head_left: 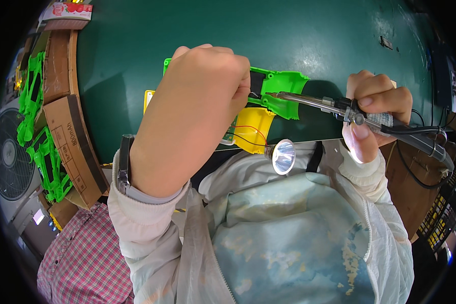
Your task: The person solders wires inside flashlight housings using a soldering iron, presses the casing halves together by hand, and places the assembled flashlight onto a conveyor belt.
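My right hand point(377, 104) grips a soldering iron point(309, 100), a metal shaft with a clamp fitting and thick black cable. Its tip points left, at the inner end of a bright green plastic housing half point(286, 91). A black part point(257, 81) sits inside that housing. Over the housing's left portion, my left hand point(207, 71) is closed, and its fingertips are mostly hidden. A short dark lead end point(255, 95) shows beside them, close to the iron's tip. Nearer me lies a yellow housing half point(261, 126); red and black wires run across it beside a lit reflector lamp point(283, 157).
The green tabletop point(228, 30) stretches away beyond my hands. Cardboard boxes point(71, 147) line its left edge, with several green housings point(45, 162) stacked beyond. A fan point(10, 152) and a person's checked sleeve point(86, 253) are at left. A black crate point(443, 213) stands lower right.
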A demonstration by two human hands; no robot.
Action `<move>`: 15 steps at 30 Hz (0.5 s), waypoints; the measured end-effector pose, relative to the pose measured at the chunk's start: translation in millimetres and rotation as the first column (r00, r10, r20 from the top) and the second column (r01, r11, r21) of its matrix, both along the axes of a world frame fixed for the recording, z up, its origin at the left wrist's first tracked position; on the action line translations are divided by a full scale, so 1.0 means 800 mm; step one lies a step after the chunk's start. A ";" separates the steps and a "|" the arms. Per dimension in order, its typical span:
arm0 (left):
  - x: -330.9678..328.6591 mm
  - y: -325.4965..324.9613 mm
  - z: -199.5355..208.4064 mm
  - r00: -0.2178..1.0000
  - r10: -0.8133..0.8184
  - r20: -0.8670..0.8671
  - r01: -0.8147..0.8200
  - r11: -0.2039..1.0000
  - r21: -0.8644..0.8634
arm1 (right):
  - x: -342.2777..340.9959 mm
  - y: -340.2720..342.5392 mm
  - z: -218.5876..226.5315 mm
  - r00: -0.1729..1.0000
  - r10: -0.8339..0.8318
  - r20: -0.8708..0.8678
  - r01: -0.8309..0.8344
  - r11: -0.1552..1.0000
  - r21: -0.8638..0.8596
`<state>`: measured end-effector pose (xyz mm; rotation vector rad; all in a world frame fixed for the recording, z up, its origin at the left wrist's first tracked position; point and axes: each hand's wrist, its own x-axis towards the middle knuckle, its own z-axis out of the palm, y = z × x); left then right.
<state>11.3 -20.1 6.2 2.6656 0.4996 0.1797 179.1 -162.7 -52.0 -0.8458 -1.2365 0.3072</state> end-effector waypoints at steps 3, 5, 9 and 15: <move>0.001 0.000 0.001 1.000 0.002 -0.028 -0.002 1.000 -0.011 | -0.001 0.000 0.000 1.000 -0.008 -0.009 0.008 1.000 0.002; 0.002 0.000 0.000 1.000 0.003 -0.031 -0.004 1.000 -0.012 | -0.001 0.000 -0.001 1.000 -0.005 -0.015 0.005 1.000 0.007; 0.003 -0.002 0.003 0.998 0.017 -0.063 -0.018 1.000 -0.019 | 0.000 -0.001 -0.001 1.000 -0.001 -0.014 0.001 1.000 -0.001; 0.003 -0.004 0.006 0.994 0.054 -0.090 -0.058 0.998 -0.040 | 0.000 0.000 -0.001 1.000 0.007 -0.007 -0.007 1.000 -0.002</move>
